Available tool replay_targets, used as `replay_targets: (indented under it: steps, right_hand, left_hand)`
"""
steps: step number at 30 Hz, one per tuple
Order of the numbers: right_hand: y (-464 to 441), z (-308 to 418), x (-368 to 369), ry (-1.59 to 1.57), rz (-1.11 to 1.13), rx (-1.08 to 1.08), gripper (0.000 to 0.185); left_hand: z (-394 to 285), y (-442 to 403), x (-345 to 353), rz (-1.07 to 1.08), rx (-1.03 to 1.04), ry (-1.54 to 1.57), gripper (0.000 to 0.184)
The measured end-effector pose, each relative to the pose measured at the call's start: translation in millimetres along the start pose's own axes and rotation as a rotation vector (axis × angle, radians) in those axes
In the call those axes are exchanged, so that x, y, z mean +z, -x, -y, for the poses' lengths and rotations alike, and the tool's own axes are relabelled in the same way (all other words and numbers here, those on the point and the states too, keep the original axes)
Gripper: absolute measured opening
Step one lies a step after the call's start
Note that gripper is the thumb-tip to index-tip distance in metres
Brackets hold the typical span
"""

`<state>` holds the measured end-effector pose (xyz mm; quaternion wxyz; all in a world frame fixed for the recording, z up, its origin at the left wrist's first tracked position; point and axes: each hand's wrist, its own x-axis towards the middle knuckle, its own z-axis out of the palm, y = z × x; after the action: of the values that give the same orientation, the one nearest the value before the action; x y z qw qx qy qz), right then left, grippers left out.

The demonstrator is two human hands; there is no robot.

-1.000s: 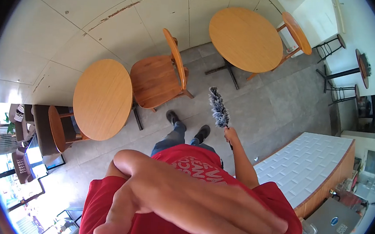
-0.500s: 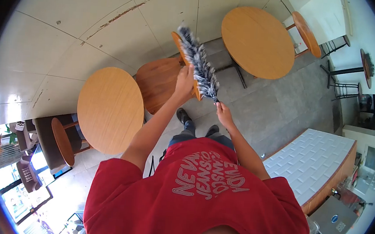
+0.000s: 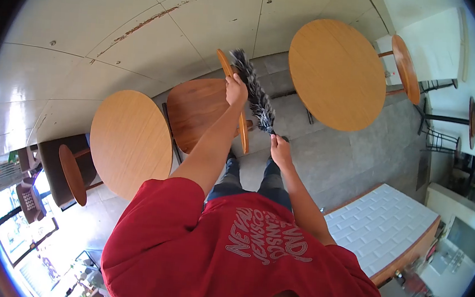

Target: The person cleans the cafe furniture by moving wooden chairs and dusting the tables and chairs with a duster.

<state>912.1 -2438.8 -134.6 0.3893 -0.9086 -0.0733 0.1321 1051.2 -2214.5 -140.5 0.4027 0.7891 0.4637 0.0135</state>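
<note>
My left hand [image 3: 236,90] is wrapped round the top of a wooden chair's backrest [image 3: 243,131]. The chair's brown seat [image 3: 194,111] lies just left of it. In my right hand [image 3: 280,151] is the handle of a fluffy grey-and-white duster [image 3: 256,91]. Its head points forward and slants along the right side of the backrest, close to my left hand. From this angle I cannot tell whether the bristles touch the wood.
Round wooden tables stand at left [image 3: 130,144] and right [image 3: 337,73]. Behind the chair runs a pale panelled wall [image 3: 211,21] with scraped paint. A white-tiled counter [image 3: 382,229] is at lower right. More chairs [image 3: 72,176] stand beyond the left table. Grey floor [image 3: 334,156] lies between.
The view has shifted. My left hand has moved up along the backrest, and the duster, still in my right hand, now lies more to the backrest's right, apart from its top end.
</note>
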Motion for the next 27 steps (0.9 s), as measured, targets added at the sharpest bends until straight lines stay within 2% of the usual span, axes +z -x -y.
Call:
replay_targets:
  steps: [1, 3, 10, 11, 13, 15, 17, 21, 22, 23, 24, 27]
  right_hand:
    - [-7, 6, -9, -0.003, 0.018, -0.003, 0.032]
    - [-25, 15, -27, -0.086, 0.094, 0.014, 0.033]
    - [-84, -49, -11, -0.14, 0.245, 0.019, 0.027]
    - [-84, -57, -10, -0.151, 0.258, 0.026, 0.027]
    - [-73, -67, -15, -0.381, 0.274, 0.053, 0.029]
    - [-60, -69, -26, -0.361, 0.336, 0.092, 0.029]
    - [-54, -46, -50, -0.365, 0.411, 0.166, 0.03]
    - [-20, -25, -98, -0.356, 0.562, 0.126, 0.026]
    - [-20, -2, -124, -0.527, 0.755, 0.412, 0.028]
    - [-17, 11, -139, -0.696, 0.942, 0.705, 0.029]
    - [-9, 14, -142, -0.699, 0.942, 0.709, 0.029]
    - [7, 14, -133, -0.808, 0.759, 0.572, 0.027]
  left_hand:
    - [3, 3, 6, -0.125, 0.089, -0.024, 0.043]
    - [-1, 3, 12, -0.14, 0.05, -0.077, 0.043]
    - [-14, 4, 18, -0.186, 0.04, -0.162, 0.042]
    - [-17, 5, 17, -0.179, 0.042, -0.133, 0.042]
    - [-10, 2, 23, -0.168, 0.025, -0.116, 0.043]
    - [-2, 1, 26, -0.224, 0.121, -0.089, 0.043]
    - [-5, 2, 24, -0.179, 0.078, -0.077, 0.047]
    - [-16, 8, 17, -0.084, 0.013, 0.02, 0.056]
    - [-15, 7, 20, -0.08, 0.014, 0.019, 0.056]
    - [-11, 6, 23, -0.169, 0.089, -0.003, 0.047]
    - [-11, 7, 24, -0.259, 0.163, -0.025, 0.04]
    - [-12, 8, 24, -0.243, 0.156, 0.012, 0.039]
